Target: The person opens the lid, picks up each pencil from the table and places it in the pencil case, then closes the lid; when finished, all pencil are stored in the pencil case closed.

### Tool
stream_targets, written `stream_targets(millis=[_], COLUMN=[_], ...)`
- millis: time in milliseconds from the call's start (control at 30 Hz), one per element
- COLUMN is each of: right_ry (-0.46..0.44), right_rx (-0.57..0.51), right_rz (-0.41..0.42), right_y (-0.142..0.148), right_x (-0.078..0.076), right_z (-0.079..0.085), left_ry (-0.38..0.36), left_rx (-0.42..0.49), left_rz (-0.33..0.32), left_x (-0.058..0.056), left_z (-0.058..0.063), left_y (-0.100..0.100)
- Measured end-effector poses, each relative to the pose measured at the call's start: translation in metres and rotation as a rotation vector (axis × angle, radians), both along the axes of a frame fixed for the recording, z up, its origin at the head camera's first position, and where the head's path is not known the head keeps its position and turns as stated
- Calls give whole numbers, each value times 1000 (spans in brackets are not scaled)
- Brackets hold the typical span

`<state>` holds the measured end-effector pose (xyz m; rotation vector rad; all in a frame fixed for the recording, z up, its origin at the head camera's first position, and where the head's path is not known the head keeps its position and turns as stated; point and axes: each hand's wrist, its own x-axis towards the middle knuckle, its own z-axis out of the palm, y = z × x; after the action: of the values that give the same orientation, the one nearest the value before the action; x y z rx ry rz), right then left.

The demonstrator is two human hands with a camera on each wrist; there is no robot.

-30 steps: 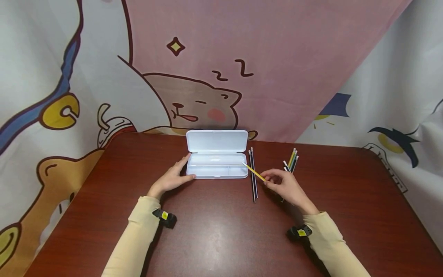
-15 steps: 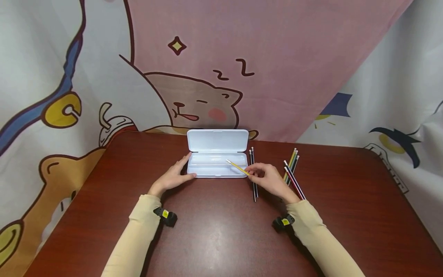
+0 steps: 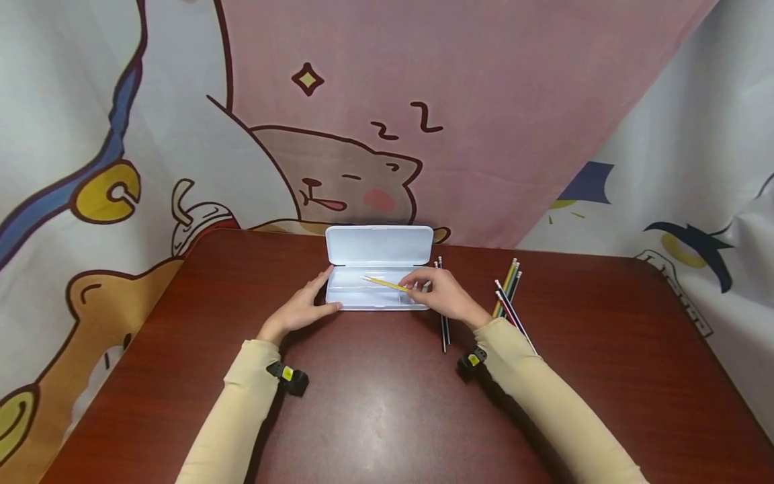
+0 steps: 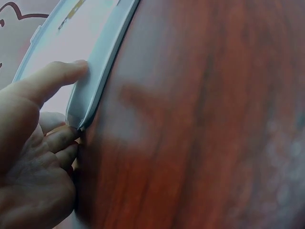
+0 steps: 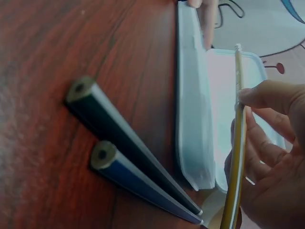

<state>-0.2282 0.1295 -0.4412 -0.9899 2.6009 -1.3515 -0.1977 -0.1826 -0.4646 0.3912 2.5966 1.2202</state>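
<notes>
jutting leftward from right grip (image 3: 444,294): pencil (image 3: 384,283)

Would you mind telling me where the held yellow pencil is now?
In the head view, the yellow pencil is pinched by the right hand over the open white case, right of the left hand.

The yellow pencil (image 3: 385,283) pinched by the right hand (image 3: 446,296) looks like smooth painted wood. Below that grip, the case (image 3: 363,300) is smooth plastic; right of it, 2 dark pencils (image 5: 128,136) show bare-wood ends on a glossy wood-grain table (image 3: 375,403).
</notes>
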Motion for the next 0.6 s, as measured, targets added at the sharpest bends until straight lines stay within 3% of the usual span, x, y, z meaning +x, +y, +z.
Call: stream_targets(millis=[367,600], right_ry=[14,-3], right_rx=[-15,2], right_rz=[-28,-4], right_y=[-13,-26], right_x=[-18,-25], right_z=[-4,-7], left_ry=[-7,1], left_rx=[1,0], left_rz=[2,3], left_x=[0,1], left_z=[0,1], left_y=[1,1])
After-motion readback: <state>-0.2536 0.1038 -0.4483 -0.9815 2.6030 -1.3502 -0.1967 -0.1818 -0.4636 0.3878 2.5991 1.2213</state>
